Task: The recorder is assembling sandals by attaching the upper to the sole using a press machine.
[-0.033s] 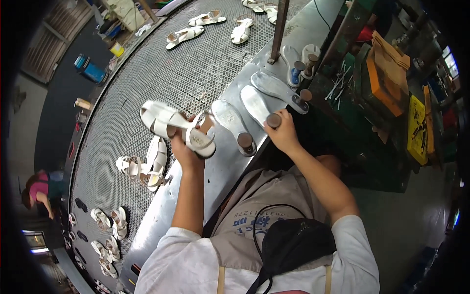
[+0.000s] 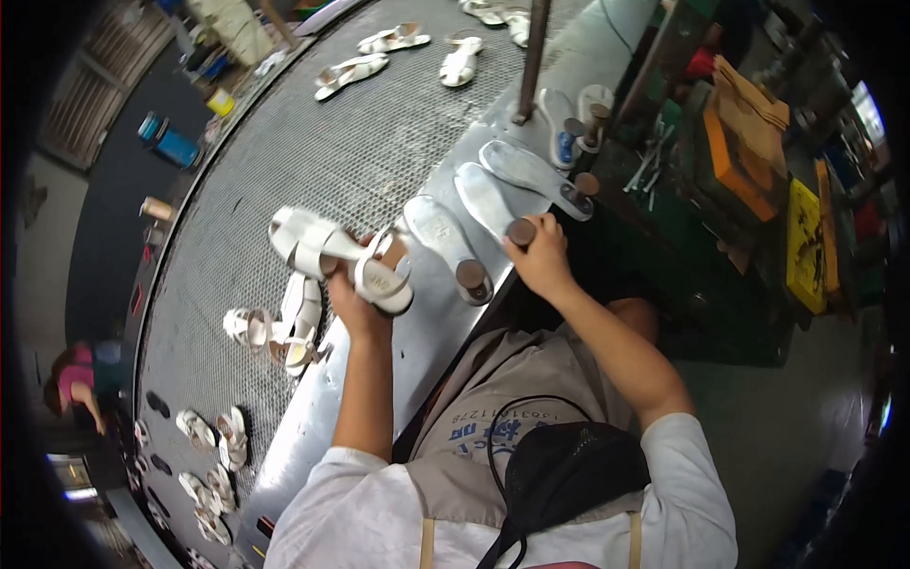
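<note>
My left hand (image 2: 357, 302) is closed around the middle of a white strappy sandal (image 2: 308, 244), which it holds up over the mesh conveyor. The sandal's insole shows at the heel, and some of my fingers are hidden beneath it. At the ledge, my right hand (image 2: 542, 258) is closed at the round brown knob of a silver sole-shaped plate (image 2: 483, 194). That plate lies flat. On its left rests a similar knobbed plate (image 2: 433, 223), and another sole-shaped plate (image 2: 521, 163) lies on its right. Two white sandals (image 2: 301, 308) lie on the mesh just below my left hand.
A metal ledge (image 2: 379, 379) borders the mesh conveyor (image 2: 284, 152). Several white sandals (image 2: 459, 62) lie farther up it. An upright post (image 2: 533, 62) rises from the ledge. At right are an orange-sided box (image 2: 735, 166) and a yellow tray (image 2: 806, 247). Another person (image 2: 78, 384) is at far left.
The whole view has shifted slightly to the left. Both hands keep their holds, the left on the sandal and the right on the knobbed plate.
</note>
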A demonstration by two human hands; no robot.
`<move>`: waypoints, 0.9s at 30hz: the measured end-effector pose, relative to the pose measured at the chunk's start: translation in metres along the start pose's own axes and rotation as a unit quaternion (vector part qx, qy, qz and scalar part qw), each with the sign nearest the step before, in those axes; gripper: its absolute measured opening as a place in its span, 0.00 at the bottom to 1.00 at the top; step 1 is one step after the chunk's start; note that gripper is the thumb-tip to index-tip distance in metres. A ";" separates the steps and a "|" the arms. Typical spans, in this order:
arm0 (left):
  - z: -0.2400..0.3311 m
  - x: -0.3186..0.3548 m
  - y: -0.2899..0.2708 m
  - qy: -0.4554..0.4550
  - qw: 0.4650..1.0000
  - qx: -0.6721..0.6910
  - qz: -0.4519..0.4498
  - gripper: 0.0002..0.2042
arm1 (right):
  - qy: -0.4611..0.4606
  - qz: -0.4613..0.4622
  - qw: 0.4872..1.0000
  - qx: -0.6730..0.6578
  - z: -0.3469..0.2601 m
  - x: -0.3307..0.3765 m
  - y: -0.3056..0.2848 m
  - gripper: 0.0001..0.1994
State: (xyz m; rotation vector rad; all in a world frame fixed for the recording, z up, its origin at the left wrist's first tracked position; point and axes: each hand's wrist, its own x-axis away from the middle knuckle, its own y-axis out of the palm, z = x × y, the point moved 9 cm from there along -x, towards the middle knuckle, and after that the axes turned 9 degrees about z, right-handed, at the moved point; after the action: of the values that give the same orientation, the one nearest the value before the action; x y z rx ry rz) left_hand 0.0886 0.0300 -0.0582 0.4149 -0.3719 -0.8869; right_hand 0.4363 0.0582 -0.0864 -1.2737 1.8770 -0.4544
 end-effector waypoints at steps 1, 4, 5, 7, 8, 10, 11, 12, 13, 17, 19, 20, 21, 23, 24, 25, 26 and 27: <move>-0.015 -0.016 -0.035 -0.021 0.999 -0.021 -0.025 0.22 | 0.047 0.019 0.999 0.010 -0.001 0.009 0.005 0.22; -0.033 0.011 -0.049 -0.039 0.996 -0.080 -0.024 0.20 | 0.028 0.052 0.998 -0.013 -0.008 0.035 -0.016 0.25; -0.034 0.021 -0.051 -0.071 0.997 -0.040 0.005 0.20 | 0.007 0.003 0.996 -0.084 -0.024 0.053 -0.007 0.25; -0.038 0.034 -0.051 -0.131 0.990 0.006 0.055 0.22 | -0.030 -0.068 0.980 -0.184 -0.059 0.067 0.013 0.25; -0.045 0.043 -0.048 -0.158 0.985 0.015 0.072 0.22 | -0.047 -0.089 0.972 -0.211 -0.072 0.063 0.019 0.24; -0.068 0.043 -0.052 -0.186 0.981 -0.017 0.041 0.21 | -0.041 -0.074 0.971 -0.225 -0.073 0.044 0.035 0.22; -0.073 0.035 -0.053 -0.173 0.984 -0.011 0.039 0.22 | -0.035 -0.069 0.967 -0.243 -0.069 0.039 0.039 0.20; -0.068 0.031 -0.044 -0.159 0.987 -0.005 0.040 0.23 | -0.034 -0.064 0.967 -0.243 -0.072 0.034 0.032 0.20; -0.061 0.024 -0.043 -0.142 0.987 -0.017 0.072 0.23 | -0.009 -0.074 0.965 -0.251 -0.073 0.031 0.029 0.17; -0.035 -0.029 -0.050 -0.088 0.994 -0.021 0.055 0.24 | 0.098 -0.182 0.922 -0.328 -0.097 0.033 -0.037 0.11; -0.018 -0.028 -0.015 -0.085 0.996 0.001 0.004 0.21 | 0.100 -0.221 0.892 -0.381 -0.101 0.044 -0.054 0.10; -0.019 -0.025 0.002 -0.114 0.992 0.040 0.023 0.21 | 0.090 -0.207 0.892 -0.391 -0.102 0.047 -0.064 0.10; -0.019 -0.025 0.014 -0.083 0.996 0.021 0.002 0.22 | 0.076 -0.196 0.891 -0.403 -0.105 0.050 -0.071 0.09; -0.024 -0.016 0.040 -0.081 0.995 0.040 -0.040 0.23 | 0.067 -0.146 0.892 -0.423 -0.101 0.054 -0.086 0.09; -0.018 -0.027 0.032 0.145 0.963 -0.211 -0.081 0.24 | 0.053 -0.104 0.889 -0.443 -0.103 0.054 -0.096 0.09; -0.019 -0.021 0.050 0.120 0.973 -0.177 -0.090 0.24 | 0.070 -0.096 0.884 -0.453 -0.101 0.051 -0.103 0.09; -0.021 -0.014 0.068 0.096 0.980 -0.143 -0.098 0.24 | 0.071 -0.094 0.885 -0.451 -0.098 0.051 -0.109 0.09; -0.016 -0.024 0.074 0.116 0.965 -0.189 -0.140 0.24 | 0.035 -0.094 0.883 -0.459 -0.102 0.048 -0.118 0.09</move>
State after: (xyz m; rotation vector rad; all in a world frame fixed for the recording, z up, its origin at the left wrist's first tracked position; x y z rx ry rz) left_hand 0.1314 0.0946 -0.0388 0.2148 0.0792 -1.1448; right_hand 0.4202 -0.0492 0.0352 -2.0727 2.1075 0.3798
